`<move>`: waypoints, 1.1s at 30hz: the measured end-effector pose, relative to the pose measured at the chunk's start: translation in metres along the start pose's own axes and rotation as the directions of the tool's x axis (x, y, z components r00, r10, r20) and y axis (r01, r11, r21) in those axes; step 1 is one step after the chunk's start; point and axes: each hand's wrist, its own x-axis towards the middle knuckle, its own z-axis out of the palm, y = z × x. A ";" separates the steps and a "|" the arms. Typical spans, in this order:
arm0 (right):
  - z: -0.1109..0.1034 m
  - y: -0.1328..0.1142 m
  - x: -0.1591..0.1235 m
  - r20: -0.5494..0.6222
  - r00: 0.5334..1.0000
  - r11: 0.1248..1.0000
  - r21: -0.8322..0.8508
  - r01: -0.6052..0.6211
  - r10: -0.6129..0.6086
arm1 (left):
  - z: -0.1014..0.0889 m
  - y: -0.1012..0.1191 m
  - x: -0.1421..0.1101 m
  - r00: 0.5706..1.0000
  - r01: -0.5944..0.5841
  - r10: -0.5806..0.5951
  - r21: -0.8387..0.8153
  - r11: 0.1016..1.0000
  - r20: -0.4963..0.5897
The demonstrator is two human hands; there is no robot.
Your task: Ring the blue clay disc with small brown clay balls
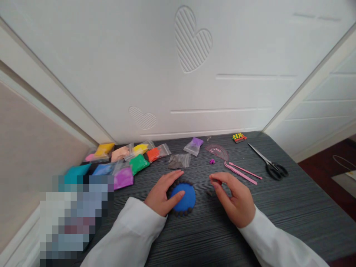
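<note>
1. The blue disc [187,194] was set flat on the dark surface [194,241], partly covered by the left hand [161,194]; dark balls [182,213] were seated along its visible rim.
2. The left hand was loosely spread, its thumb laid on the blue face and its fingers placed about the far-left edge.
3. The right hand [236,200] was held to a narrow pinch; whether anything was gripped could not be told. A dark scrap [209,193] was seen just beside it.
4. The disc was judged light, soft and easily dented, the balls easily dislodged.
5. A light, flat touch on the bare blue middle was judged safest; pressure on the rim was best avoided.
</note>
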 end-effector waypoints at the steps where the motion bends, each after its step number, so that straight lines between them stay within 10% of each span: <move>1: 0.000 0.000 0.000 0.012 1.000 1.000 0.003 -0.005 0.005 | 0.001 0.001 0.000 1.000 -0.010 0.010 -0.002 1.000 -0.009; 33: 0.001 0.009 0.005 0.074 0.997 1.000 -0.028 -0.013 0.015 | 0.005 0.010 -0.004 0.993 -0.103 0.107 0.077 0.992 -0.044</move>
